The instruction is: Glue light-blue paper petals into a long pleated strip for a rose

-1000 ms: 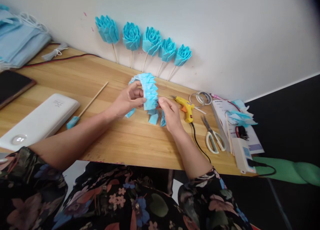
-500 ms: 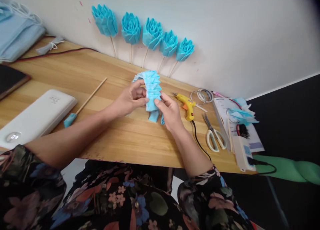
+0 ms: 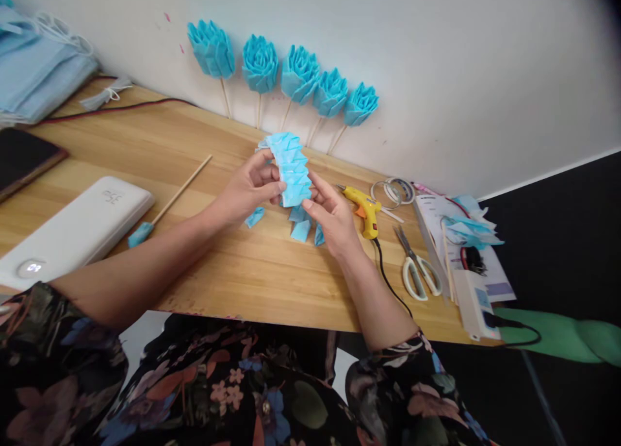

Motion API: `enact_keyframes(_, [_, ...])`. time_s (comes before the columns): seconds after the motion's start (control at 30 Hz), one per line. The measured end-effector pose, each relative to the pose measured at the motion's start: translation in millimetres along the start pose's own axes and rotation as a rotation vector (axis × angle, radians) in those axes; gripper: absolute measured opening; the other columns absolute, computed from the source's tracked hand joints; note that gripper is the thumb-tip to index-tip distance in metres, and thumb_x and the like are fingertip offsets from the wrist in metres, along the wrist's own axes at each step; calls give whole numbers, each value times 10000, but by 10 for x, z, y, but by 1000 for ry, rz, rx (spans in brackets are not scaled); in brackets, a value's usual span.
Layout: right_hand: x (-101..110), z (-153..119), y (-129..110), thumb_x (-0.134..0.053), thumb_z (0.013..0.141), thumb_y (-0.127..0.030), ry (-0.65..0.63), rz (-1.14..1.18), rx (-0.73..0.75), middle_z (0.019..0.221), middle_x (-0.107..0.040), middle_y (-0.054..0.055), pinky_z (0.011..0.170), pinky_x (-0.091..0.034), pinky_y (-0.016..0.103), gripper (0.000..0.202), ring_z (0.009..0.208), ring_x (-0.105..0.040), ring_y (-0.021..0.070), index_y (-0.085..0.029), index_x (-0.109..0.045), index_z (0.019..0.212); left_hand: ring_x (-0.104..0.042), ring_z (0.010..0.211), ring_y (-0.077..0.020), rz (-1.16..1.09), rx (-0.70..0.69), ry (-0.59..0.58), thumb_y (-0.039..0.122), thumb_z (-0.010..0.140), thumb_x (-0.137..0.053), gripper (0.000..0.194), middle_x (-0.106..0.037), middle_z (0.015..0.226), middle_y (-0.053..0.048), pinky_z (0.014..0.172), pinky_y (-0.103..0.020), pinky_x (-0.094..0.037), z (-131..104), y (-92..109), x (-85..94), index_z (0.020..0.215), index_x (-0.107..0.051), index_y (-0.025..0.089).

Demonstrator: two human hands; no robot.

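Between my hands is a light blue strip of overlapping folded petals (image 3: 292, 165), curving back at its upper end. My left hand (image 3: 255, 181) pinches its left edge with thumb and fingers. The thumb of my right hand (image 3: 332, 213) presses the strip's lower right corner, its fingers behind. Loose blue folded pieces (image 3: 301, 230) lie on the table beneath, partly hidden by the strip, and another small blue piece (image 3: 255, 217) is below my left hand. To the right of my right hand rests a yellow glue gun (image 3: 365, 210).
Several blue fabric flowers (image 3: 261, 64) on sticks lean against the wall. Scissors (image 3: 417, 265), tape rolls (image 3: 398, 191) and a white power strip (image 3: 475, 307) lie right. At left are a stick with a blue tip (image 3: 169, 200), a white power bank (image 3: 80, 229), a phone (image 3: 26, 165) and stacked blue masks (image 3: 43, 71).
The petal strip has tilted and shifted slightly left in my hands, uncovering more of the loose blue pieces beneath it. The whole view has moved a little.
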State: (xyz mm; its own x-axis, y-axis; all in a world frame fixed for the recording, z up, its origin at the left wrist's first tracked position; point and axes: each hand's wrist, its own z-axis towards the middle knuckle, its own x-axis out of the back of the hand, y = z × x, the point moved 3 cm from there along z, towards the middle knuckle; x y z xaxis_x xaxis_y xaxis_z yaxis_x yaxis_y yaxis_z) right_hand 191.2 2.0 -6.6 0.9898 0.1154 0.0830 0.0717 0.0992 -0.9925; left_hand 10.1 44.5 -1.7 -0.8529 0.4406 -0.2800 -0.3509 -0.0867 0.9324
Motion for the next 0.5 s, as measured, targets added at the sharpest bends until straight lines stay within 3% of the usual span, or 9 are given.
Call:
enact_keyframes(0.2, [6,2,11,-763,816,-563,-6,-6,6,1231,-767,57,1092,-555,492,653,1177,-698,257,-309,-634,1404,-667,721,-134,-20,4,3,263,817,-834,440,-691,833,4,623,-237,-514,-9,19,-27,1185,-600,207])
enact_keyframes(0.5, [-19,-7,-58,-762,811,-597,21,24,-11,1373,-718,74,1107,-549,477,610,1271,-656,268,-266,-681,1316,-691,792,-153,26,29,-101,299,832,-827,469,-726,918,-29,672,-253,-537,-21,-20,-38,1236,-608,204])
